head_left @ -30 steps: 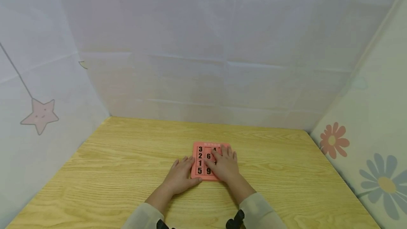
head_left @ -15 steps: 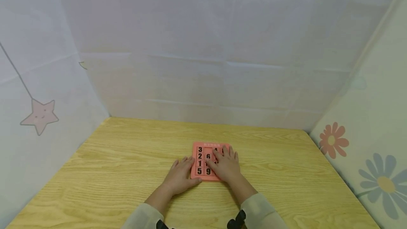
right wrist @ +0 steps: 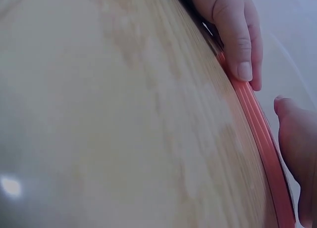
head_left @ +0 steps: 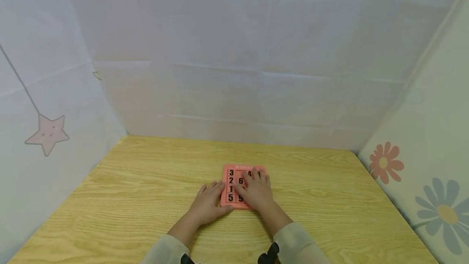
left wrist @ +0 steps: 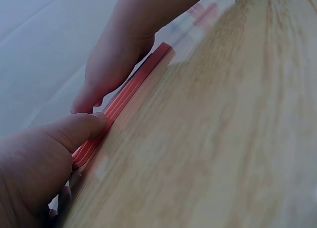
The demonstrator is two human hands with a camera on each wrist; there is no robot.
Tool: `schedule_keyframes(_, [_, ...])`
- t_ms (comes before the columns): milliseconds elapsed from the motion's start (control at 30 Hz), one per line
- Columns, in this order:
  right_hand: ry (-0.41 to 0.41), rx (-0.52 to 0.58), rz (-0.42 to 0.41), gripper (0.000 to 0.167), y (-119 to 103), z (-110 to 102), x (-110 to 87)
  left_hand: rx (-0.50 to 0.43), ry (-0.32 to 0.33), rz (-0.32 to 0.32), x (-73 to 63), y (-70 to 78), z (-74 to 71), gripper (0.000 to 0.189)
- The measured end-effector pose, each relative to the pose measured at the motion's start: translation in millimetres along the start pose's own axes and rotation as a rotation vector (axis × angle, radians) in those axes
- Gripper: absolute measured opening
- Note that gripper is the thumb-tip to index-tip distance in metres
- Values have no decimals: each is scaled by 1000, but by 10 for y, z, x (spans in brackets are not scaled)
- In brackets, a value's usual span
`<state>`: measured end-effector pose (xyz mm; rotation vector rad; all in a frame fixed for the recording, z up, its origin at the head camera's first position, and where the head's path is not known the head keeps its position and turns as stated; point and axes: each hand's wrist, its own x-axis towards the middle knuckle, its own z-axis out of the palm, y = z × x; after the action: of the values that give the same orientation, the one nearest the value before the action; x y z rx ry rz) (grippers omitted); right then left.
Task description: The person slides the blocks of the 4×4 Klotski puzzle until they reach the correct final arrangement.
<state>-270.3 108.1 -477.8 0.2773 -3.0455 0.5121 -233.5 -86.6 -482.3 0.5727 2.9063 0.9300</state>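
A pink number sliding puzzle with black digits on its tiles lies flat on the table. My left hand holds its near left corner, thumb along the near edge and fingers at the left side. Over the right part of the puzzle my right hand is spread, fingers extended across the tiles and hiding several of them. A gap shows in the top row, right of the 3. In the left wrist view the left thumb presses the puzzle's pink edge. The right wrist view shows the right hand just above the board.
The wood-grain table extends around the puzzle on every side. A pale cloth backdrop rises behind it, with printed side walls: a star at left, flowers at right.
My right hand has shifted a little right and then back left over the tiles. The left hand and the puzzle's frame keep their place.
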Motion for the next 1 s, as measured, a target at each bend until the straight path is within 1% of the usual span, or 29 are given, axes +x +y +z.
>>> schedule_keyframes(200, [-8,0,-9,66,-84,18,23,11,2,10,0,-8,6,86])
schedule_keyframes(400, [-48,-9,-8,68,-166,50,43,15,2,16,11,-18,14,84])
schedule_keyframes(533, [-48,-16,-8,71,-217,62,64,8,4,29,11,-22,12,81])
schedule_keyframes(633, [-37,-23,-27,72,-245,84,83,2,4,36,5,-24,9,80])
schedule_keyframes(733, [-46,-39,-31,71,-274,92,94,-6,9,48,0,-25,7,81])
schedule_keyframes(1000, [-80,-53,-24,67,-323,71,81,-1,10,49,0,-33,9,81])
